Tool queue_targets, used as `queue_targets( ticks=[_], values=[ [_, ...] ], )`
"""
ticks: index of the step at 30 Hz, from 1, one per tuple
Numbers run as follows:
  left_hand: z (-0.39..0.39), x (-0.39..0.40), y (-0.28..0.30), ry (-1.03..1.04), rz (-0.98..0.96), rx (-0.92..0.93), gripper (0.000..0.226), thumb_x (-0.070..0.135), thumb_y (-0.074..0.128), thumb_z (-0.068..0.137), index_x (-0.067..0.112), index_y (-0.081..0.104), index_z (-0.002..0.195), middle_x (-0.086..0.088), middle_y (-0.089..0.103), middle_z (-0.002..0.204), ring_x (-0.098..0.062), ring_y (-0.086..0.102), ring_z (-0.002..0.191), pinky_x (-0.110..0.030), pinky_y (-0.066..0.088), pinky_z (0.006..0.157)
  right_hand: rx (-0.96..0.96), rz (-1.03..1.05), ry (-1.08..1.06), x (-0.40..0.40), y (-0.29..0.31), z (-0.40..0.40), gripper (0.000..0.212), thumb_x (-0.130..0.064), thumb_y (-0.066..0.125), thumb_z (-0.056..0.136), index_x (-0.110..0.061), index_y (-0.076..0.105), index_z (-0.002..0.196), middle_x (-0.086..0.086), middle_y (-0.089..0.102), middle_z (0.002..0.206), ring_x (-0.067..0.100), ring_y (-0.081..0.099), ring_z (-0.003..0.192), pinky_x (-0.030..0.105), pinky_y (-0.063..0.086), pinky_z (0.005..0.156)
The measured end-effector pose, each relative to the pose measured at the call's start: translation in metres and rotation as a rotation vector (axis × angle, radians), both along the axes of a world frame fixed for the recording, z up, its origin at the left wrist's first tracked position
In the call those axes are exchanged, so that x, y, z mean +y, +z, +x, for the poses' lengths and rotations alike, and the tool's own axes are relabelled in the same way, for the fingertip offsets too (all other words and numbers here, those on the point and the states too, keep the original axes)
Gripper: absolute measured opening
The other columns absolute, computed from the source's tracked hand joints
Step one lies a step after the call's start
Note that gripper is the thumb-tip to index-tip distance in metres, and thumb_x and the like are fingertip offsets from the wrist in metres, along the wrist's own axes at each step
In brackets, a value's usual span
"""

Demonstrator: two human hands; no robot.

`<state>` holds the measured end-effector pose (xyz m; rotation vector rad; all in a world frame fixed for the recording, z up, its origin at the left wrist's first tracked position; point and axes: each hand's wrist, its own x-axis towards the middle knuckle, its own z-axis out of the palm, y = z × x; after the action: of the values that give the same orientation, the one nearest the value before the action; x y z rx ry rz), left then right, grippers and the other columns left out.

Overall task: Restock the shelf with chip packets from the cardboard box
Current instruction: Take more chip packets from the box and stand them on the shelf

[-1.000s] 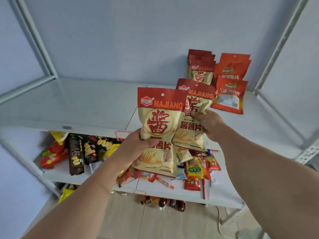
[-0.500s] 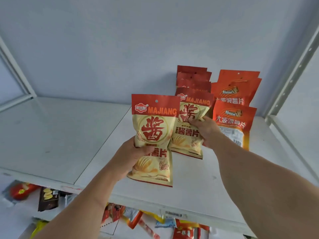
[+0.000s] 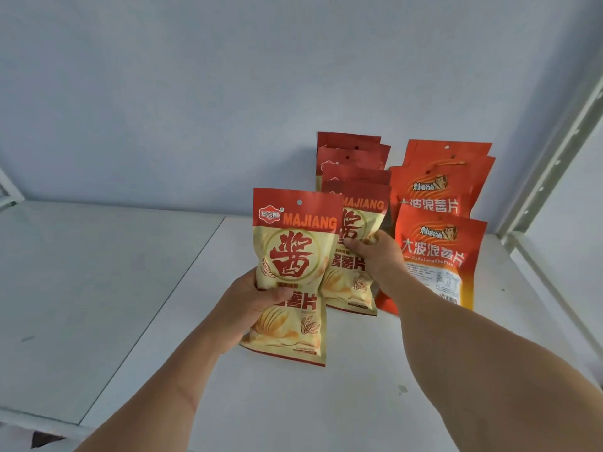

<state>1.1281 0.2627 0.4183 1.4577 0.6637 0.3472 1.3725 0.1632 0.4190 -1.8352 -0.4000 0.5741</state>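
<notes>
The left hand [image 3: 248, 308] grips a cream and red chip packet [image 3: 293, 272] marked MAJIANG, thumb curled across its front and fingers behind, holding it upright above the white shelf [image 3: 293, 402]. The right hand [image 3: 375, 256] holds a second packet of the same kind [image 3: 352, 282] by its right edge, fingers wrapped onto the front; this one sits just behind and to the right of the first, partly covered by it, with its lower edge at or near the shelf surface, though contact cannot be told. Behind it a row of red-topped packets [image 3: 352, 158] stands against the pale wall [image 3: 228, 93]. To the right stands a row of orange packets [image 3: 440, 252], the front one just beside the right wrist. A white metal upright [image 3: 554, 158] rises at the far right.
</notes>
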Motion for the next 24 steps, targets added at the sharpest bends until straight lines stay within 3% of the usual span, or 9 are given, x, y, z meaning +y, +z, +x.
queue_targets(
  ticks=[2,5,8,10,12,13,16,18,24],
  values=[
    [0.005,0.002,-0.002,-0.006,0.004,-0.002,0.041,0.018,0.079,0.081,0.018,0.066,0.120,-0.008,0.077,0.112,-0.031,0.074,0.103,-0.058,0.054,0.096,-0.053,-0.038,-0.027,0.001,-0.002,0.000,0.045,-0.044,0.084,0.076,-0.020,0.053,0.099,-0.001,0.073,0.092,0.018,0.073,0.077,0.034,0.060,0.058],
    [0.015,0.002,-0.004,-0.028,0.008,-0.017,0.045,0.023,0.080,0.079,0.020,0.065,0.121,-0.006,0.077,0.112,-0.030,0.074,0.103,-0.057,0.055,0.096,-0.100,-0.060,-0.046,0.000,0.002,-0.005,0.057,-0.043,0.083,0.078,-0.018,0.050,0.117,-0.003,0.068,0.098,0.013,0.069,0.075,0.028,0.052,0.052],
    [0.028,-0.002,-0.005,-0.047,0.020,-0.030,0.042,0.025,0.079,0.084,0.022,0.063,0.123,-0.004,0.077,0.113,-0.028,0.074,0.103,-0.056,0.056,0.095,-0.192,-0.052,-0.065,-0.009,0.008,-0.012,0.064,-0.039,0.075,0.087,-0.020,0.044,0.140,-0.002,0.066,0.112,0.014,0.063,0.083,0.024,0.045,0.057],
    [0.037,-0.003,-0.005,-0.048,0.029,-0.037,0.040,0.026,0.077,0.087,0.023,0.063,0.124,-0.002,0.077,0.113,-0.026,0.075,0.103,-0.055,0.057,0.093,-0.272,-0.073,-0.114,-0.019,0.010,-0.019,0.053,-0.039,0.061,0.098,-0.019,0.044,0.143,0.000,0.064,0.126,0.018,0.062,0.096,0.028,0.048,0.069],
    [0.048,-0.003,-0.009,-0.034,0.048,-0.038,0.039,0.029,0.078,0.087,0.024,0.062,0.123,-0.001,0.077,0.112,-0.025,0.075,0.102,-0.054,0.058,0.092,-0.318,-0.085,-0.173,-0.032,0.010,-0.033,0.044,-0.040,0.046,0.104,-0.016,0.049,0.141,0.003,0.063,0.128,0.023,0.060,0.113,0.033,0.046,0.085],
    [0.054,-0.003,-0.011,-0.017,0.058,-0.037,0.039,0.032,0.078,0.086,0.026,0.062,0.122,0.001,0.077,0.111,-0.024,0.075,0.102,-0.054,0.058,0.091,-0.332,-0.078,-0.188,-0.038,0.006,-0.042,0.041,-0.039,0.040,0.106,-0.014,0.054,0.136,0.004,0.063,0.119,0.025,0.059,0.113,0.033,0.044,0.085],
    [0.072,-0.009,-0.017,0.063,0.099,-0.030,0.042,0.042,0.078,0.085,0.028,0.061,0.121,0.005,0.076,0.109,-0.019,0.073,0.101,-0.049,0.059,0.090,-0.373,-0.063,-0.160,-0.055,-0.009,-0.070,0.034,-0.037,0.033,0.108,-0.015,0.059,0.112,-0.002,0.059,0.095,0.021,0.060,0.096,0.030,0.039,0.073],
    [0.082,-0.015,-0.019,0.113,0.157,-0.033,0.043,0.046,0.076,0.085,0.027,0.060,0.119,0.007,0.074,0.108,-0.016,0.072,0.100,-0.043,0.060,0.088,-0.364,-0.072,-0.115,-0.062,-0.023,-0.086,0.034,-0.042,0.035,0.107,-0.017,0.057,0.100,-0.006,0.060,0.090,0.014,0.060,0.087,0.029,0.041,0.066],
    [0.098,-0.019,-0.026,0.195,0.311,-0.031,0.043,0.049,0.076,0.084,0.023,0.057,0.113,0.007,0.071,0.103,-0.015,0.069,0.094,-0.039,0.059,0.083,-0.390,-0.139,-0.110,-0.065,-0.054,-0.101,0.037,-0.049,0.048,0.100,-0.020,0.062,0.120,-0.001,0.063,0.109,0.018,0.059,0.101,0.034,0.049,0.085]
  ],
)
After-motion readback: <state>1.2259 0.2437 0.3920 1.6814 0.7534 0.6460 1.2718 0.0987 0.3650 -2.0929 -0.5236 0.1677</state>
